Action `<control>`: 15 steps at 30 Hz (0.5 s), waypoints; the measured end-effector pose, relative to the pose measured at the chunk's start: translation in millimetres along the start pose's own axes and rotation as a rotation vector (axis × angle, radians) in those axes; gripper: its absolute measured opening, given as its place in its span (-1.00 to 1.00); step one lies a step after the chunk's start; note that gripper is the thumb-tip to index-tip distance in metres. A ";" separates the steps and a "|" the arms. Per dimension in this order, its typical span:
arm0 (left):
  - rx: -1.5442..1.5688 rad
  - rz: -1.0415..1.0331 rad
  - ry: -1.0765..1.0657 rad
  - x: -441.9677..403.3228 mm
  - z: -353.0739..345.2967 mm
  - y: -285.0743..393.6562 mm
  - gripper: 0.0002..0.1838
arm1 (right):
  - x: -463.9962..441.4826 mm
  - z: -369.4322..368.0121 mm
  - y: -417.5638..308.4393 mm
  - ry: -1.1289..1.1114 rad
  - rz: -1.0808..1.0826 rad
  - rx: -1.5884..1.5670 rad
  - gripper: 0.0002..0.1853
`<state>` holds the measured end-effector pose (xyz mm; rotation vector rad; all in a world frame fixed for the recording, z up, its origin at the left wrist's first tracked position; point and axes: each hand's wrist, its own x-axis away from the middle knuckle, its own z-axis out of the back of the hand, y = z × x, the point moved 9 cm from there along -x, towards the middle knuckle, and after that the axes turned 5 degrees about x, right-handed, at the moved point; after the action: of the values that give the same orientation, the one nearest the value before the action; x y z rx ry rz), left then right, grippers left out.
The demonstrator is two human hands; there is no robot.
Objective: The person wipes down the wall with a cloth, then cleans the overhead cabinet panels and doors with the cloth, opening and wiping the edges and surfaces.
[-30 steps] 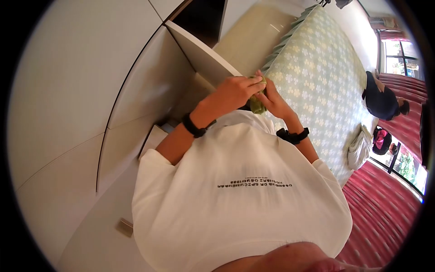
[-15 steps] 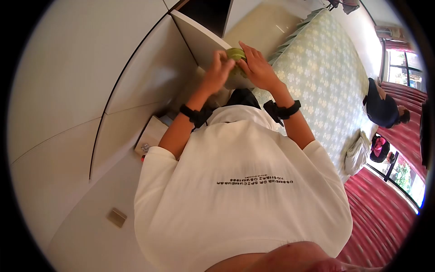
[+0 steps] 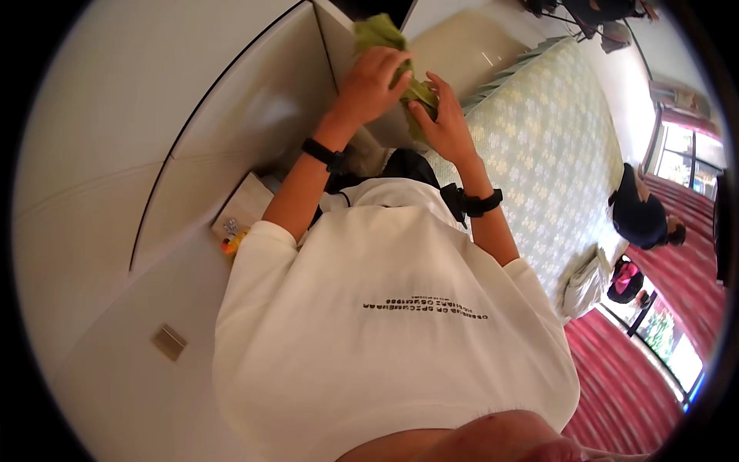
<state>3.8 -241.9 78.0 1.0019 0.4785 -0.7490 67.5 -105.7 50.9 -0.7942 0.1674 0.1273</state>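
Note:
A crumpled olive-green cloth (image 3: pixel 379 32) stretches between my hands, over the corner between a white cabinet and the bed. My left hand (image 3: pixel 372 83) has its fingers curled round the upper part of the cloth. Lower and to the right, my right hand (image 3: pixel 448 127) pinches the other part between thumb and fingers. Folds of the cloth hang beneath the hands, partly hidden by them. Each wrist wears a black strap with a small device.
A bed with a pale green floral sheet (image 3: pixel 539 146) lies to the right, with a white bundled cloth (image 3: pixel 586 285) on it. White cabinet panels (image 3: pixel 254 100) rise at the left. A person in dark clothes (image 3: pixel 643 208) is beyond the bed. A yellow toy (image 3: pixel 233 242) rests on a low shelf.
The green cloth has gone from a compact bundle to a longer, loosened piece. My left hand has moved up with its upper part, while my right hand stays lower.

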 end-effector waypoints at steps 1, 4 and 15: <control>0.066 -0.017 -0.070 1.8 -8.5 6.6 -0.68 | 2.2 -0.9 0.7 -0.003 -0.018 0.013 -0.30; 0.165 -0.058 -0.143 14.6 -23.4 21.5 -0.70 | 10.1 -10.2 1.4 -0.017 -0.029 0.072 -0.30; -0.122 0.017 -0.070 5.6 7.7 -42.1 -0.62 | 16.1 -8.7 -41.9 -0.067 0.171 0.239 -0.23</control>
<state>-24.0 -264.4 53.7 0.8625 0.4494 -0.7286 89.7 -140.3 70.9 -0.5356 0.1832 0.2895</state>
